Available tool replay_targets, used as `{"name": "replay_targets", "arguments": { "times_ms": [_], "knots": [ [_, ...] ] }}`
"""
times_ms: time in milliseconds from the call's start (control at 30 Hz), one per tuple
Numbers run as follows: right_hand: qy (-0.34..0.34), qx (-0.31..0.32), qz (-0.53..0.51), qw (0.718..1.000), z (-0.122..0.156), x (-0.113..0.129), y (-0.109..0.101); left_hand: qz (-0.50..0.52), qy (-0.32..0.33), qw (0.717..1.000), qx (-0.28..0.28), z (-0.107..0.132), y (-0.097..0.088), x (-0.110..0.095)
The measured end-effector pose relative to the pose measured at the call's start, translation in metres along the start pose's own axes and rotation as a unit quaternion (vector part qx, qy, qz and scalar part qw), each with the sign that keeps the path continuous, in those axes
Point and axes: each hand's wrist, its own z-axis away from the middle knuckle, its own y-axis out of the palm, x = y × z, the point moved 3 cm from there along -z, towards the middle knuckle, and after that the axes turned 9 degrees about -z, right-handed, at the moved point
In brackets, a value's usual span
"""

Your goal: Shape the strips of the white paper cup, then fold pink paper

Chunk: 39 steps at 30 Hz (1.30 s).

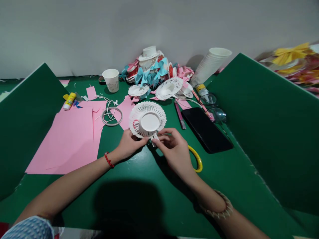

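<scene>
A white paper cup cut into strips and fanned into a hat-like disc [150, 121] is held up over the green table, its round base facing me. My left hand [131, 144] grips its lower left rim, thumb in front. My right hand [175, 147] pinches a strip [155, 139] at the lower edge between thumb and fingers. Part of the rim on the left carries a red print. Just beyond my right hand, a yellow ring-shaped handle [196, 159] lies partly hidden by that hand.
Pink paper sheets [72, 136] lie left, with a glue stick [69, 101] and a tape ring [112, 116]. Behind are a paper cup [111, 80], finished paper hats [152, 71] and stacked cups [211, 64]. A phone [206, 129], cutter [179, 114] and glasses [215, 111] lie right. Green panels [271, 132] flank both sides.
</scene>
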Motion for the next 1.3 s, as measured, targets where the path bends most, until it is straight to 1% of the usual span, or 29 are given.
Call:
{"name": "replay_targets", "arguments": {
  "times_ms": [100,167,333,500,667,767,833,967,1133,1300],
  "knots": [
    [-0.024,-0.008,0.032,0.999,0.0,0.004,-0.003,-0.018,-0.009,1.0,-0.023,-0.001,-0.002,0.001],
    [-0.032,-0.004,0.05,0.998,0.0,0.005,-0.003,-0.024,-0.013,0.999,-0.029,-0.001,-0.002,0.001],
    [-0.023,0.001,0.045,0.999,0.0,0.002,-0.001,0.005,-0.021,1.0,-0.006,0.0,-0.001,-0.003],
    [-0.016,0.013,0.065,0.998,0.002,0.003,0.001,0.001,-0.021,1.0,-0.005,0.0,-0.001,-0.006],
    [-0.046,0.018,0.114,0.992,0.003,0.007,0.0,-0.003,-0.009,1.0,-0.024,-0.001,-0.001,-0.003],
    [-0.064,0.018,0.095,0.993,0.003,0.01,-0.001,-0.004,-0.014,0.999,-0.041,-0.001,-0.002,-0.003],
    [-0.073,0.032,0.097,0.992,0.002,0.01,0.0,-0.002,-0.018,0.999,-0.044,-0.001,-0.002,-0.003],
    [-0.063,0.068,0.127,0.988,0.003,0.004,0.004,0.031,-0.029,0.999,-0.034,-0.002,-0.002,-0.004],
    [-0.031,0.04,0.09,0.995,0.002,-0.002,0.005,0.065,-0.036,0.997,-0.023,-0.002,-0.002,-0.003],
    [-0.045,0.04,0.113,0.992,0.002,0.0,0.005,0.055,-0.043,0.998,0.001,0.0,-0.002,-0.004]
  ]
}}
